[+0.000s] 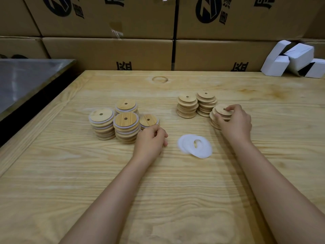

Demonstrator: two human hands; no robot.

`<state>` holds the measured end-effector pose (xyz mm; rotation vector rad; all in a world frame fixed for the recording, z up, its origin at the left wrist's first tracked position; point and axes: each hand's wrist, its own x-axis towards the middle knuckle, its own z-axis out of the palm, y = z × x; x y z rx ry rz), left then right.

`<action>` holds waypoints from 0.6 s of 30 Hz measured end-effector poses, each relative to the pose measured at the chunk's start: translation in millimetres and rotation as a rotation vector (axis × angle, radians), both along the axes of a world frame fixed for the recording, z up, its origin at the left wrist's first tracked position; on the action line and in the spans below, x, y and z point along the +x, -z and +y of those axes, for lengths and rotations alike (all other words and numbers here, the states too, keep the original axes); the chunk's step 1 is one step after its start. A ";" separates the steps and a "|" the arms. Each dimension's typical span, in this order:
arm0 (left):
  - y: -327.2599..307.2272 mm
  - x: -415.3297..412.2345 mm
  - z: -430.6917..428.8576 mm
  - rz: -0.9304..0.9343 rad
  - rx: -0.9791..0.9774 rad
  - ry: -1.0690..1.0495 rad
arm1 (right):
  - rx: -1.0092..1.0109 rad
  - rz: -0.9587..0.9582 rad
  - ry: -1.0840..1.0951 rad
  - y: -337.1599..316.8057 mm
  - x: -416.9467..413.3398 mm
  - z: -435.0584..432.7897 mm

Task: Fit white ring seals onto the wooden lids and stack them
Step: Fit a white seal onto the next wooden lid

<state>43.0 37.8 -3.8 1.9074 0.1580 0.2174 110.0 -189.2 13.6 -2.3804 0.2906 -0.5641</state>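
Four sealed-lid stacks (125, 118); three bare-lid stacks (187, 99); one ring-seal pile (204, 152).

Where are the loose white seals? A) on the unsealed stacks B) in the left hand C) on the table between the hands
C: the white ring seals lie piled on the table between the left hand and the right hand.

Pale honey-yellow table (175, 191) with wavy brown grain lines. Wooden lids (187, 98) are light tan, each with a small dark centre hole. The left stacks (125, 126) show thin white bands between the tan layers. Ring seals (186, 143) are milky white. Brown cardboard boxes (105, 50) carry black printed logos and characters. Small boxes (299, 57) are white. A metal surface (22, 80) is dull grey.
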 end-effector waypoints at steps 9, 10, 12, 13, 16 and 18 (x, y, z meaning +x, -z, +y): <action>1.2 0.9 0.4 -0.012 -0.036 0.015 | 0.237 -0.073 -0.031 0.1 -0.4 -5.2; 0.9 0.8 0.6 -0.015 -0.035 0.018 | 0.265 -0.079 -0.028 0.3 -0.7 -5.4; 0.5 0.5 1.0 -0.018 -0.033 0.025 | 0.316 -0.094 -0.013 0.0 -2.2 -5.0; 0.5 0.8 1.2 -0.018 -0.031 0.028 | 0.337 -0.108 0.001 -0.5 -3.7 -4.4; 0.5 1.3 1.5 -0.019 -0.039 0.031 | 0.409 -0.215 0.027 -3.8 -12.8 0.8; 0.4 1.5 1.5 -0.025 -0.061 0.035 | 0.455 -0.284 -0.019 -7.6 -21.7 7.2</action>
